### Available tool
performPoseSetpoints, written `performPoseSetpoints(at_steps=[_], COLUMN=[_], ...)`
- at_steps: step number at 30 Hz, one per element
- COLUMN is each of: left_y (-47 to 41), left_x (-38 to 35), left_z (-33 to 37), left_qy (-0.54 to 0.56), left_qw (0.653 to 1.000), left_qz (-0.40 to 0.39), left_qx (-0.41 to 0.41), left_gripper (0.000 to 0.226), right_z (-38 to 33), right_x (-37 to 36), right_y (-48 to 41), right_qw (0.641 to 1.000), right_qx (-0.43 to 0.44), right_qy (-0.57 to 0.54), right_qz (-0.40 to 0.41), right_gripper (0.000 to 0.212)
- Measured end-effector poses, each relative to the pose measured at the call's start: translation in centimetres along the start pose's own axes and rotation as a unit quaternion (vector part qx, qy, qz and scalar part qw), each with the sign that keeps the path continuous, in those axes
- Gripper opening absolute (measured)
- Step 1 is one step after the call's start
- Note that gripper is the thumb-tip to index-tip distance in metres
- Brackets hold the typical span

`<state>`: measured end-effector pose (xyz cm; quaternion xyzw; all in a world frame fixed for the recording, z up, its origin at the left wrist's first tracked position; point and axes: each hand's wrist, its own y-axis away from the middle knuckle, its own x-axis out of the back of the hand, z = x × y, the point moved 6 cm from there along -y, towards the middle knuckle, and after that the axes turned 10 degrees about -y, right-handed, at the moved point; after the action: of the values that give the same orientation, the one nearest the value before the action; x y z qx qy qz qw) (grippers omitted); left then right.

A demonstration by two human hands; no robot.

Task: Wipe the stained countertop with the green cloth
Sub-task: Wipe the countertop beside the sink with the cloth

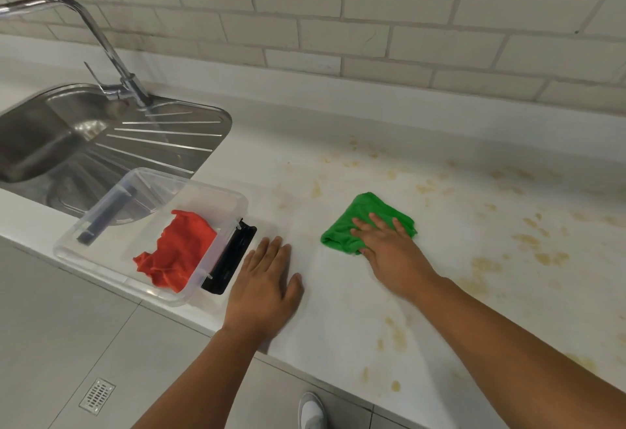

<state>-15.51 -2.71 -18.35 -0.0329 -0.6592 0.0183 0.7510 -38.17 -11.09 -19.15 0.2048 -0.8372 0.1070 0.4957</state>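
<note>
A folded green cloth [364, 215] lies on the white countertop [338, 310]. My right hand [389, 249] presses flat on its near right part, fingers straight and spread. Yellow-brown stains [487, 262] speckle the countertop to the right of the cloth and behind it; more stains sit near the front edge. My left hand [266, 283] rests flat on the bare countertop, left of the cloth, next to the plastic box.
A clear plastic box [216, 188] holding a red cloth [179, 252] stands left of my left hand, a black lid [230, 259] under its right side. A steel sink [61, 137] with tap [111, 52] lies far left. A tiled wall runs behind.
</note>
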Motion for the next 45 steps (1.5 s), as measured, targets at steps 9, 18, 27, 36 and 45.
performPoseSetpoints(at_steps=[9, 18, 27, 36, 45], left_y=[0.3, 0.1, 0.2, 0.1, 0.2], left_x=[-0.9, -0.4, -0.8, -0.6, -0.6], left_z=[-0.4, -0.3, -0.2, -0.6, -0.4], left_qy=[-0.015, 0.001, -0.015, -0.001, -0.006], left_qw=[1.000, 1.000, 1.000, 1.000, 1.000], left_qz=[-0.007, -0.001, -0.010, -0.004, -0.012], left_qx=[-0.019, -0.012, -0.008, -0.005, -0.003], left_gripper=[0.071, 0.070, 0.074, 0.071, 0.070], right_z=[-4.5, -5.5, -5.3, -9.0, -2.5], right_x=[-1.7, -2.8, -2.8, -4.4, -0.7], right_y=[-10.5, -6.9, -9.0, -11.8, -10.9], right_qw=[0.997, 0.991, 0.997, 0.993, 0.992], right_qx=[-0.071, 0.102, 0.006, 0.046, -0.097], right_qy=[0.009, -0.043, 0.025, 0.066, 0.074], right_qz=[-0.028, -0.074, -0.070, -0.088, -0.029], right_gripper=[0.048, 0.045, 0.049, 0.056, 0.052])
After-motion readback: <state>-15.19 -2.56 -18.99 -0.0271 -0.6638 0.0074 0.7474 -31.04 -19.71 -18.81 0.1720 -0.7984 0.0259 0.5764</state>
